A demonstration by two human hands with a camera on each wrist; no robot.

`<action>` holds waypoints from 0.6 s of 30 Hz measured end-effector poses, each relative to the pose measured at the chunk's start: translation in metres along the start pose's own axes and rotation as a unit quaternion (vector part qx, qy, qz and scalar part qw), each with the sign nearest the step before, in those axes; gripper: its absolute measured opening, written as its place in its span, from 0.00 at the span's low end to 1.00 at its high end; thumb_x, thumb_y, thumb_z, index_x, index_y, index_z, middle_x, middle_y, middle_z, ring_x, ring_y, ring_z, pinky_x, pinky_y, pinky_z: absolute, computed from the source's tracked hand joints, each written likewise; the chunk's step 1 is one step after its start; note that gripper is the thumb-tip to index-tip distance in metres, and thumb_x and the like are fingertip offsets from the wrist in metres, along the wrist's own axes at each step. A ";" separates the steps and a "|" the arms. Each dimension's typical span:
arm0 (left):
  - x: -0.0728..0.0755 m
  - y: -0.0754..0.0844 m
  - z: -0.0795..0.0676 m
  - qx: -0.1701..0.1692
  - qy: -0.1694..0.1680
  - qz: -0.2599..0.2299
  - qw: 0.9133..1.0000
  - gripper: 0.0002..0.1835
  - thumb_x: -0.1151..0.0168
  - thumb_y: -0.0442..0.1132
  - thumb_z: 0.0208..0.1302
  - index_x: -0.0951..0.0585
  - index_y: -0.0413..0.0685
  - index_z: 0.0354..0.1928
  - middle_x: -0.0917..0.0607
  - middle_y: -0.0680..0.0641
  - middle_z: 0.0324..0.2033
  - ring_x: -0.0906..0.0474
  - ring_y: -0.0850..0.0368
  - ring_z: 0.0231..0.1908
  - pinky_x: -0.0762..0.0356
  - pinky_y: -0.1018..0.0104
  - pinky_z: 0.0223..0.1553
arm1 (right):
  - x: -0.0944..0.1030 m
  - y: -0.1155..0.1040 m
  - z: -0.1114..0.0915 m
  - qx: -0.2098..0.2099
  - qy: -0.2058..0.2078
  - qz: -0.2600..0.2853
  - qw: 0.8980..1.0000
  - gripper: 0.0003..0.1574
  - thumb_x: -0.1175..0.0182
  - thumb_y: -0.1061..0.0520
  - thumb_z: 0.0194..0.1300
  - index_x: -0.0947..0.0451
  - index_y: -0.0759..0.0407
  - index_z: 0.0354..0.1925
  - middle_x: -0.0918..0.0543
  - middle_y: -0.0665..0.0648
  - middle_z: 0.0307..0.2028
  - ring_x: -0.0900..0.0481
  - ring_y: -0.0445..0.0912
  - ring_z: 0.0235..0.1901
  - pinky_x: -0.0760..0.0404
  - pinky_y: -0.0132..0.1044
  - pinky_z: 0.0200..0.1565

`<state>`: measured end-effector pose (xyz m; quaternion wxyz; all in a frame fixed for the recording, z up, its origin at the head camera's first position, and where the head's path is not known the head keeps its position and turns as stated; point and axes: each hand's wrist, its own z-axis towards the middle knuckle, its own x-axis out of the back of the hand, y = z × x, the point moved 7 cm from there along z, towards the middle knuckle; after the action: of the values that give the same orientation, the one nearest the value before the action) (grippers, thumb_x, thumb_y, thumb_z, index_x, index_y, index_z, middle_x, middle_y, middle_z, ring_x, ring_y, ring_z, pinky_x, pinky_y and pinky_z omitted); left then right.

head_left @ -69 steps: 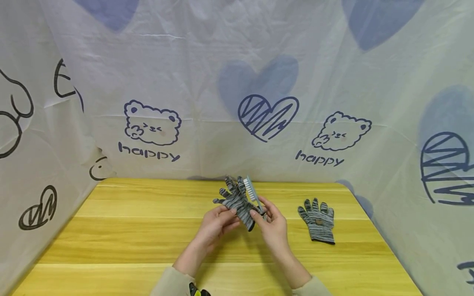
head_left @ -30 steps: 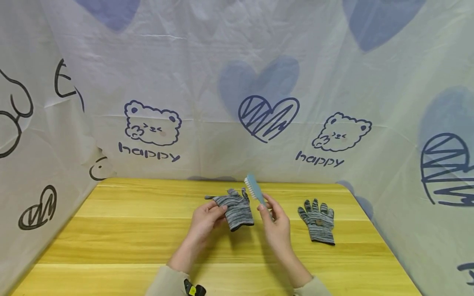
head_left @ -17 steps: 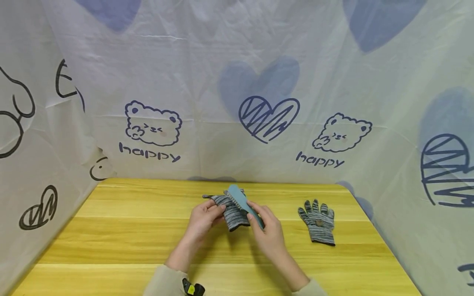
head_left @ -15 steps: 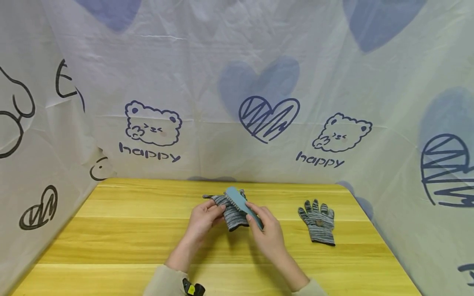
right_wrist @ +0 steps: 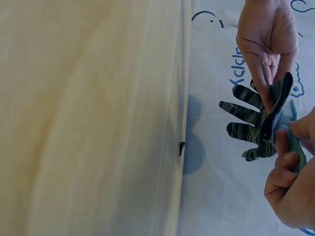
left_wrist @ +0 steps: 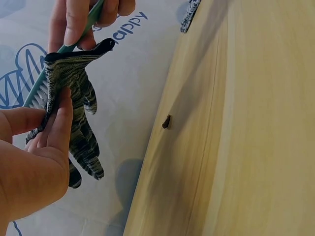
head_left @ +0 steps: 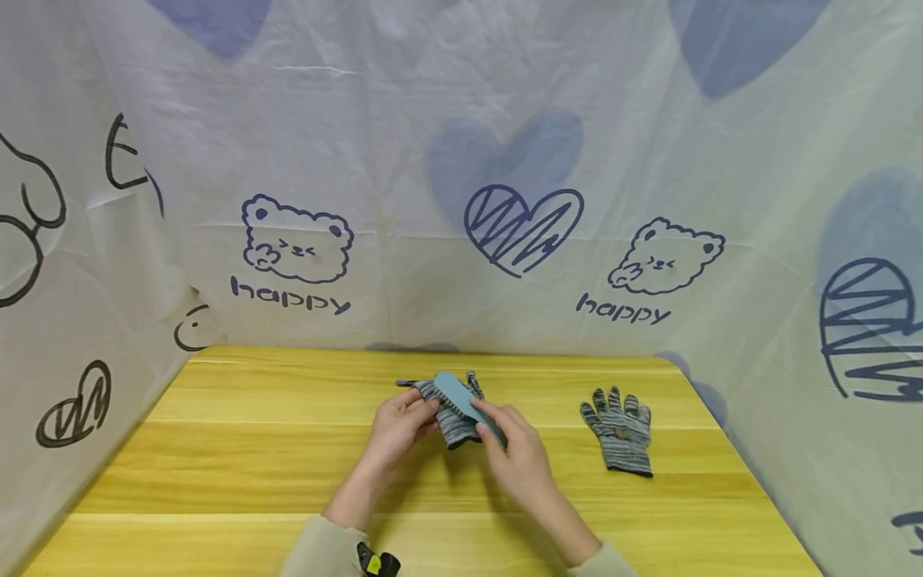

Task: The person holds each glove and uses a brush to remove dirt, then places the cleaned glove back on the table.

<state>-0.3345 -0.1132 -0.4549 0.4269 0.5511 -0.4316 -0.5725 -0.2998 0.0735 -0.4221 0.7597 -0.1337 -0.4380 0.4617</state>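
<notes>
A grey-and-black striped knit glove [head_left: 454, 426] is held above the table, pinched at its side between the thumb and fingers of my left hand [head_left: 394, 426]. My right hand [head_left: 521, 455] grips the handle of a light blue brush [head_left: 456, 396]. The brush's white bristles lie against the glove's face and cover part of it. In the left wrist view the black-edged cuff of the glove [left_wrist: 81, 93] hangs beside the brush handle. The right wrist view shows the glove's fingers [right_wrist: 243, 113] spread away from the hands.
A matching glove [head_left: 622, 433] lies flat on the wooden table [head_left: 252, 465] to the right, with a brown patch on it. A small dark object [left_wrist: 167, 121] sits on the wood near the table's edge. White printed sheeting [head_left: 404, 264] stands behind and at both sides.
The glove has turned, and my right hand has let go of its cuff. The brush came off to the right, then onto the glove, and has slid slightly down and left across it.
</notes>
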 end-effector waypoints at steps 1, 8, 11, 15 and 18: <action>-0.001 0.000 0.000 0.000 0.000 -0.001 1.000 0.22 0.44 0.26 0.73 0.29 0.20 0.66 0.19 0.25 0.58 0.14 0.57 0.44 0.13 0.69 0.46 | 0.000 0.001 0.000 -0.002 0.005 -0.002 1.000 0.24 0.35 0.62 0.72 0.18 0.52 0.64 0.14 0.52 0.44 0.18 0.43 0.39 0.16 0.38 0.39; -0.003 0.001 -0.001 -0.001 -0.009 0.003 1.000 0.23 0.45 0.25 0.74 0.30 0.20 0.67 0.21 0.25 0.59 0.14 0.57 0.46 0.14 0.69 0.47 | 0.006 0.009 0.001 -0.033 0.037 -0.029 0.998 0.23 0.35 0.63 0.71 0.17 0.51 0.62 0.15 0.53 0.42 0.22 0.41 0.33 0.21 0.33 0.32; -0.003 0.001 -0.001 0.000 -0.008 0.008 1.000 0.24 0.45 0.25 0.74 0.31 0.20 0.68 0.21 0.25 0.60 0.14 0.58 0.47 0.14 0.69 0.47 | 0.007 0.014 0.002 -0.054 0.035 -0.028 0.998 0.23 0.35 0.63 0.71 0.17 0.52 0.62 0.15 0.53 0.41 0.27 0.40 0.29 0.26 0.31 0.28; -0.003 0.000 -0.001 0.000 -0.010 0.008 1.000 0.23 0.45 0.26 0.74 0.29 0.22 0.67 0.19 0.27 0.59 0.14 0.59 0.46 0.14 0.69 0.47 | 0.009 0.021 0.003 -0.087 0.023 -0.032 0.995 0.23 0.35 0.62 0.72 0.17 0.52 0.63 0.15 0.54 0.41 0.32 0.39 0.24 0.31 0.31 0.23; -0.003 0.000 -0.002 0.000 -0.011 0.005 1.000 0.22 0.44 0.26 0.75 0.28 0.22 0.66 0.18 0.28 0.58 0.14 0.60 0.44 0.14 0.69 0.46 | 0.010 0.025 0.003 -0.111 0.019 -0.033 0.993 0.23 0.36 0.60 0.73 0.18 0.50 0.64 0.15 0.54 0.43 0.32 0.40 0.23 0.31 0.31 0.23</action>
<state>-0.3329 -0.1102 -0.4540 0.4251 0.5426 -0.4390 -0.5763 -0.3150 0.0949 -0.4301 0.7629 -0.2114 -0.4765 0.3824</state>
